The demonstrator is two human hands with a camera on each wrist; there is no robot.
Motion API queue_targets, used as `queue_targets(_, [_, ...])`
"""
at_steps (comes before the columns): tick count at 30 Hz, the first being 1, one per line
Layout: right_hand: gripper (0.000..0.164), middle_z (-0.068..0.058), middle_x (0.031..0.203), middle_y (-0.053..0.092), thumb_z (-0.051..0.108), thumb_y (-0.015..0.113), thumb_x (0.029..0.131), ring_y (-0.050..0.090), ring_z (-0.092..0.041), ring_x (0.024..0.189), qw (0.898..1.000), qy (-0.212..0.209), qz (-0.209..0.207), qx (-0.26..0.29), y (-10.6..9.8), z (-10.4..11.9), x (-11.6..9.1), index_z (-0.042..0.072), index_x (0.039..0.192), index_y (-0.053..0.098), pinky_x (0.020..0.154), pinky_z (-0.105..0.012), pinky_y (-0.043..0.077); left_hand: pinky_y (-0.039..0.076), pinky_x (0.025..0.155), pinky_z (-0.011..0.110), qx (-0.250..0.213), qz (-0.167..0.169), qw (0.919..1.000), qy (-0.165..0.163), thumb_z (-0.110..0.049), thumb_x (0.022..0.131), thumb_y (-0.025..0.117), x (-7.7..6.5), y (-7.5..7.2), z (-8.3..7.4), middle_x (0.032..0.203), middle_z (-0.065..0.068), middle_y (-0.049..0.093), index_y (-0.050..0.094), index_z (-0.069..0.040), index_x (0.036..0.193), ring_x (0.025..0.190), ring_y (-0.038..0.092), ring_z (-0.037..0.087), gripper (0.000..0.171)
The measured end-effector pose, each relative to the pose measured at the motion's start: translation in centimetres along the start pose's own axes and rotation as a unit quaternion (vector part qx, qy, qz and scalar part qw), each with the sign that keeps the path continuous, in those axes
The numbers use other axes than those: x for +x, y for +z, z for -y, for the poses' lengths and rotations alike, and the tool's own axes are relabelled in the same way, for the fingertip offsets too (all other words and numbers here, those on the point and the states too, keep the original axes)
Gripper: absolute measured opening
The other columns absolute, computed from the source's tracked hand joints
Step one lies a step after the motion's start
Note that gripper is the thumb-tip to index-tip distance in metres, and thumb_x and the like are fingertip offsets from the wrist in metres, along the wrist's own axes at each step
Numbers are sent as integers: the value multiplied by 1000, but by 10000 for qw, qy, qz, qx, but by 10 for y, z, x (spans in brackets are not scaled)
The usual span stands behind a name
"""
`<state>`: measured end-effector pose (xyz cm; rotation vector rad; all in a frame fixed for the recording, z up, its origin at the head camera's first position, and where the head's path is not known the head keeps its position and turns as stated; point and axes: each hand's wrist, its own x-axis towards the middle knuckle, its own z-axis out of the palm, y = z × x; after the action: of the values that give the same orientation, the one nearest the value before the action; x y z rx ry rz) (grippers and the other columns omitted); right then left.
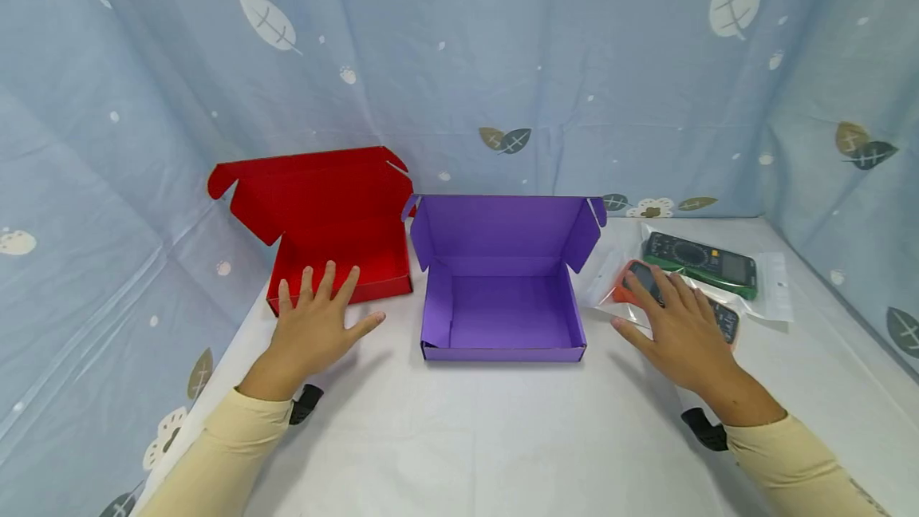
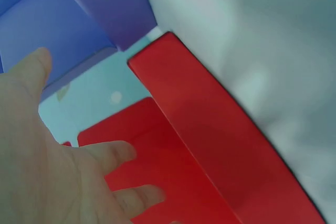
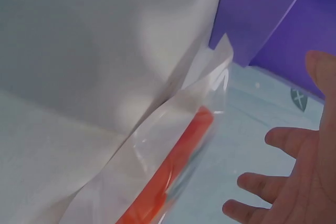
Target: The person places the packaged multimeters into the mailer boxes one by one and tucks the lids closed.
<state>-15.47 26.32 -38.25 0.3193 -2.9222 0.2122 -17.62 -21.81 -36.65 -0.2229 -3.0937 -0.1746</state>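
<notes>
My left hand (image 1: pixel 312 337), its fingers straight and spread, hovers at the front edge of an opened red cardboard box (image 1: pixel 373 290). In the left wrist view the fingers show in front of the red box's inside (image 2: pixel 178 182), and nothing is held. On the other side, my right hand (image 1: pixel 685 345) is spread above an orange-edged multimeter (image 1: pixel 723 319) in a clear plastic bag, covering part of it. The right wrist view shows the fingers apart from the bagged orange edge (image 3: pixel 176 161). Behind it lies a green-edged multimeter (image 1: pixel 707 260), also bagged.
Between the hands stands an opened purple cardboard box (image 1: pixel 502 355), its lid raised and nothing seen inside. A white cloth (image 1: pixel 459 437) covers the table. Blue leaf-patterned curtains (image 1: pixel 445 46) hang behind and at both sides.
</notes>
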Motion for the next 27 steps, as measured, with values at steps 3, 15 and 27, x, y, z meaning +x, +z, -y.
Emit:
queue_targets(3, [78, -32, 158, 24, 58, 52, 97, 20, -56, 144, 10000, -17, -12, -22, 0, 2, 1, 12, 157, 32, 112, -74, 14, -7, 114, 74, 0, -1, 10000, 1, -81, 89, 36, 1, 1, 0, 165, 26, 13, 23, -16, 160, 149, 5, 57, 97])
queue_targets(15, [77, -32, 158, 24, 58, 51, 98, 19, -55, 145, 9999, -57, -81, 42, -1, 5, 2, 11, 156, 33, 113, -73, 14, -7, 115, 73, 12, -11, 10000, 10, -78, 90, 38, 2, -2, -2, 164, 27, 14, 23, -16, 160, 149, 6, 56, 95])
queue_targets(27, [72, -32, 153, 32, 56, 51, 98, 27, -57, 139, 9997, -156, 10, 173, 0, 6, -2, 8, 151, 41, 111, -71, 21, 34, 109, 66, -30, -834, 9960, 324, -53, 96, 55, 7, 1, -10, 148, 20, 50, 49, -15, 148, 136, 47, 42, 65])
